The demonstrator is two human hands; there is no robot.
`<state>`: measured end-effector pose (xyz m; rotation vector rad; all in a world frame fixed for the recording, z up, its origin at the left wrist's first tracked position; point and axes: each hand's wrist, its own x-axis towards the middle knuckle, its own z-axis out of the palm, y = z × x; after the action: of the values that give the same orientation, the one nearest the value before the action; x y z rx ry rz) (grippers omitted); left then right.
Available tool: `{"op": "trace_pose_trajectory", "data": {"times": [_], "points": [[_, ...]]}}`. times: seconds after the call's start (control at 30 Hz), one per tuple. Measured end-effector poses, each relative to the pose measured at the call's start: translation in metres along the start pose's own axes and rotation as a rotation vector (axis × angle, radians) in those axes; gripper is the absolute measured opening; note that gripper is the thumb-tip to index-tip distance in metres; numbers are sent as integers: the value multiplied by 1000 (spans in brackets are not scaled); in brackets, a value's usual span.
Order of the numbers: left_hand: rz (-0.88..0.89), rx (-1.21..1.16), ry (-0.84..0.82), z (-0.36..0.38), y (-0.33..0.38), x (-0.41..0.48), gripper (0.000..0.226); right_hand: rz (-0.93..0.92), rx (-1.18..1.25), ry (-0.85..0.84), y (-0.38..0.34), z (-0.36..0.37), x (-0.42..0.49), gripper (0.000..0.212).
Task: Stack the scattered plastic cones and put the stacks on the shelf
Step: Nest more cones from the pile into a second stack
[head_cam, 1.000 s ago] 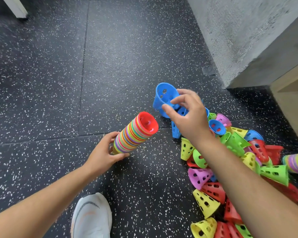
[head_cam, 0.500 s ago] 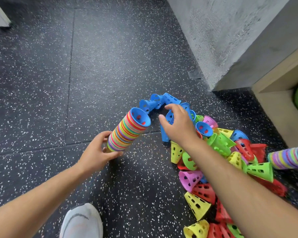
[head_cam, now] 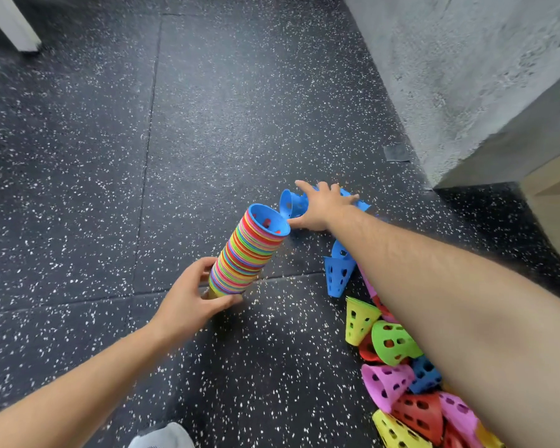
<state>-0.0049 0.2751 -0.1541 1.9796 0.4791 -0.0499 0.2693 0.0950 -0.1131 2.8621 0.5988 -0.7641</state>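
Observation:
My left hand (head_cam: 188, 302) grips the narrow bottom end of a tall, tilted stack of multicoloured cones (head_cam: 246, 253), whose open top cone is blue. My right hand (head_cam: 324, 205) stretches out flat over two blue cones (head_cam: 290, 202) lying on the floor beyond the stack, its fingers spread and resting on them; whether it grips one I cannot tell. A loose blue cone (head_cam: 338, 274) lies just under my right forearm. Yellow, green, pink, red and blue cones (head_cam: 392, 360) lie heaped at the lower right, partly hidden by my arm.
The floor (head_cam: 207, 124) is dark speckled rubber. A grey concrete wall (head_cam: 466, 69) rises at the right, with a wooden shelf edge (head_cam: 556, 195) beside it. A white post (head_cam: 13, 24) stands at the far left. My white shoe (head_cam: 162, 438) shows at the bottom.
A blue cone went onto the stack, covering the red top. My right hand then left the stack and reached farther out to the blue cones on the floor. The view shifted left.

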Motion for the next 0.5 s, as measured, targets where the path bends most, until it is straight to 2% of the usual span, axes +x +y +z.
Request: {"op": "trace_pose_trajectory", "data": {"times": [0.23, 0.37, 0.5], "points": [[-6, -24, -5, -5, 0, 5, 61, -11, -147, 68, 1, 15, 11, 95], [11, -10, 6, -7, 2, 5, 64, -103, -195, 74, 5, 21, 5, 99], [20, -10, 5, -8, 4, 3, 64, -108, -193, 31, 5, 17, 1, 99]]}}
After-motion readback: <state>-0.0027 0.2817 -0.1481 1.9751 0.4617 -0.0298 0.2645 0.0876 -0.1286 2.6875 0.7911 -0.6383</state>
